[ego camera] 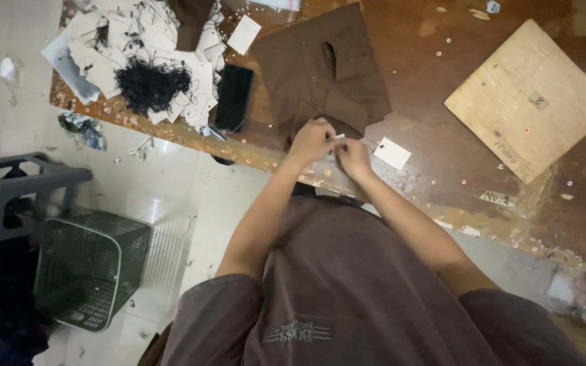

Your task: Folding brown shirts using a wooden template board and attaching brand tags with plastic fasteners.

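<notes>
Your left hand (pixel 311 140) sits closed at the near edge of the brown garment (pixel 320 74), fingers curled and pinching a small pale piece (pixel 338 137) that shows between both hands. Your right hand (pixel 354 156) is closed too, fingertips meeting the same pale piece from the other side; whether it also grips the cloth cannot be told. The garment lies flat on the worn wooden desk (pixel 442 81), just beyond your hands, its hem touching them. A white paper tag (pixel 392 153) lies on the desk just beside your right hand. To the left of the garment, a black phone (pixel 234 97) rests face down, and beyond that a heap of white tags (pixel 113 47) with a tangle of black strings (pixel 152 84) on top. A square wooden board (pixel 529 98) lies well apart on the right of the desk. On the floor at left, a green plastic basket (pixel 89 268) stands near a grey stool (pixel 28 179).
</notes>
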